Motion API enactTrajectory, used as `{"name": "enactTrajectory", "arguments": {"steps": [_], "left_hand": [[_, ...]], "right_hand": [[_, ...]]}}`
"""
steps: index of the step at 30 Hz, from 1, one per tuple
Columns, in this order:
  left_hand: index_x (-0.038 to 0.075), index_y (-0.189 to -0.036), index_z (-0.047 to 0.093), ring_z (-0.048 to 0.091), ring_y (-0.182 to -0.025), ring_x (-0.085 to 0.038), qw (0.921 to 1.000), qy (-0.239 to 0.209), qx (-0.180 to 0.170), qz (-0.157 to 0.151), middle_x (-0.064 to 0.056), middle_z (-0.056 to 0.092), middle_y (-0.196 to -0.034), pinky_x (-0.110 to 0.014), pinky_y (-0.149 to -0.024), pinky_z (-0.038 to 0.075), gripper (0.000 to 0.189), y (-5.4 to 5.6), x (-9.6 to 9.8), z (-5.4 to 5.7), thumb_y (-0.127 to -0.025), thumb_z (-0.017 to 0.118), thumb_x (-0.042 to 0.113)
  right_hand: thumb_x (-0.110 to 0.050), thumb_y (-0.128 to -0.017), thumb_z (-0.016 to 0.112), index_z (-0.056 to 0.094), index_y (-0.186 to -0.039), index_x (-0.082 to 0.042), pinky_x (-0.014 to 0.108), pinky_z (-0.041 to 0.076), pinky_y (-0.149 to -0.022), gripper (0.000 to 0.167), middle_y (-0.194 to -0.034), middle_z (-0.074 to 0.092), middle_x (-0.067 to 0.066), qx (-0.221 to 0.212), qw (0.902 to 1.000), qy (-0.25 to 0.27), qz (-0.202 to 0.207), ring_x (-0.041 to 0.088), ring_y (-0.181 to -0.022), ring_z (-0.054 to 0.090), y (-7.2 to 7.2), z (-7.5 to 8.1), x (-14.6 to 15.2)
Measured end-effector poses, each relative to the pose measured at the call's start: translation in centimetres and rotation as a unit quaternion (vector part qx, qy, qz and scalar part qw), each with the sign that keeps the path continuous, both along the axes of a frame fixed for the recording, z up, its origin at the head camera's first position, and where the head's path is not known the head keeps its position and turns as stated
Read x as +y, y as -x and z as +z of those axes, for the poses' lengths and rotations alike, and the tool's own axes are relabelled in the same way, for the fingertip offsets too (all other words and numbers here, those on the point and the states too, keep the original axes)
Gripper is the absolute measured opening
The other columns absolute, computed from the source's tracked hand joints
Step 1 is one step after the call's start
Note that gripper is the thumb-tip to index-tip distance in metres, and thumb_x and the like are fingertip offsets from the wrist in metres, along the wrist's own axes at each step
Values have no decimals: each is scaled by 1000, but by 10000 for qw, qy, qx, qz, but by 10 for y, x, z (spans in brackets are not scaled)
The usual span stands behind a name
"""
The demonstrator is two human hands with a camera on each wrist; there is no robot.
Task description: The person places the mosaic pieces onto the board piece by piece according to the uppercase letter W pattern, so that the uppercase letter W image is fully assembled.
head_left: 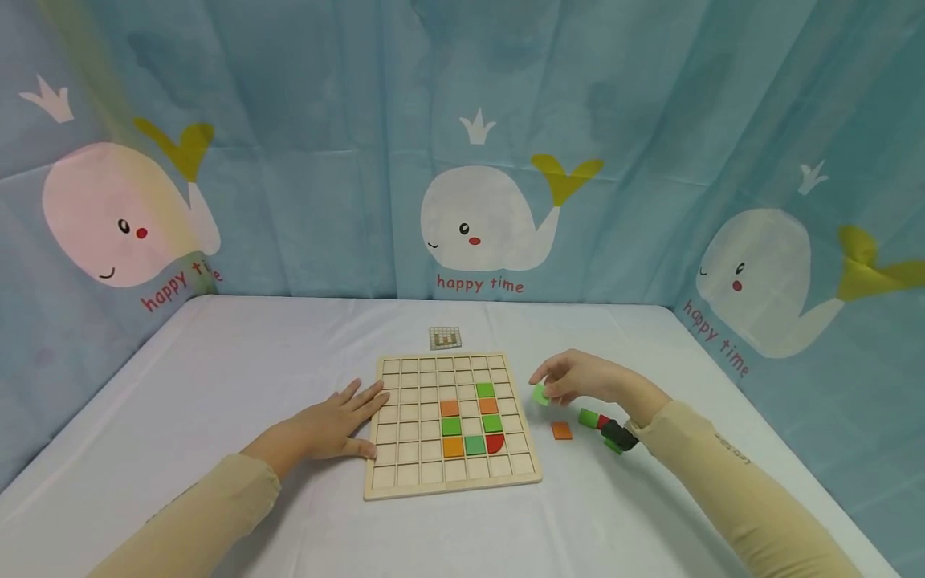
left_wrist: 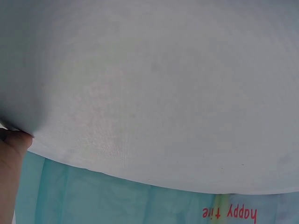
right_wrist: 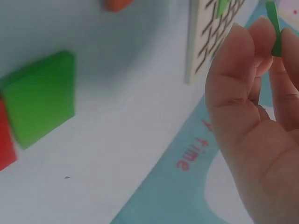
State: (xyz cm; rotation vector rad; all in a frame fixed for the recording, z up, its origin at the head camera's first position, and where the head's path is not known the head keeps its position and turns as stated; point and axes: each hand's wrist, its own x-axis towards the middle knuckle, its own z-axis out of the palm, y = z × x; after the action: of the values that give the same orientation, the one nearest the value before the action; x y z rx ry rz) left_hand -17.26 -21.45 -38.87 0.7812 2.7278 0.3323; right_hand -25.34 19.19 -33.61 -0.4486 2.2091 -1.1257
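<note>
A wooden grid board (head_left: 408, 479) lies flat on the white table, with green, orange and teal square tiles and a red rounded tile (head_left: 495, 443) in some of its cells. My left hand (head_left: 328, 425) rests on the board's left edge, fingers spread straight. Just off the board's right side, my right hand (head_left: 578, 377) pinches a light green tile (head_left: 539, 395) between thumb and fingers, above the table. The right wrist view shows that green tile (right_wrist: 275, 32) edge-on in the fingertips. Only a bit of the left hand (left_wrist: 14, 144) shows in the left wrist view.
An orange tile (head_left: 561, 431) lies right of the board. Further right are a green tile (head_left: 588, 418), a red one (head_left: 603, 422) and another green one, partly hidden by the dark wrist camera (head_left: 619, 434). A small pattern card (head_left: 444, 338) lies behind the board. A whale-print curtain (head_left: 325, 201) surrounds the table.
</note>
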Motion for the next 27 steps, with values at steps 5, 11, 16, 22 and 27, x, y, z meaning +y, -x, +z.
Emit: {"name": "enactTrajectory", "arguments": {"steps": [5, 11, 16, 22, 27], "left_hand": [[3, -154, 24, 9, -143, -49, 10000, -36, -1, 3, -17, 12, -160, -62, -110, 20, 94, -1, 0, 0, -87, 53, 63], [3, -153, 25, 9, -142, -50, 10000, -71, 15, 6, -18, 13, -160, -63, -110, 20, 94, -2, 0, 1, -87, 54, 63], [3, -153, 25, 9, -142, -49, 10000, -60, 31, 22, -17, 13, -160, -62, -110, 21, 94, -2, 0, 1, -87, 54, 63], [4, -154, 25, 9, -143, -49, 10000, -52, 13, 37, -17, 13, -160, -62, -111, 20, 94, -2, 0, 0, -87, 54, 63], [5, -154, 24, 8, -143, -48, 10000, -14, 1, 43, -16, 12, -161, -61, -111, 20, 94, -1, -1, -1, -87, 53, 64]], "right_hand": [[0, -94, 59, 61, -118, 9, 32, 53, -73, 26, -82, 59, 5, -47, 10000, 45, 62, 19, -75, 58, -3, 4, -5], [2, -94, 57, 61, -117, 9, 32, 53, -73, 25, -81, 59, 6, -67, 9998, 137, 137, 19, -76, 59, -6, 9, -11], [-1, -93, 59, 63, -115, 7, 33, 53, -74, 23, -83, 61, 6, -92, 9996, 169, 200, 20, -76, 60, -8, 12, -17], [-2, -93, 61, 63, -114, 7, 33, 54, -73, 23, -82, 63, 6, -79, 9995, 148, 285, 20, -76, 60, -11, 14, -26], [0, -94, 59, 60, -117, 10, 32, 53, -73, 25, -80, 60, 4, -48, 9987, 250, 436, 19, -76, 60, -14, 15, -36]]}}
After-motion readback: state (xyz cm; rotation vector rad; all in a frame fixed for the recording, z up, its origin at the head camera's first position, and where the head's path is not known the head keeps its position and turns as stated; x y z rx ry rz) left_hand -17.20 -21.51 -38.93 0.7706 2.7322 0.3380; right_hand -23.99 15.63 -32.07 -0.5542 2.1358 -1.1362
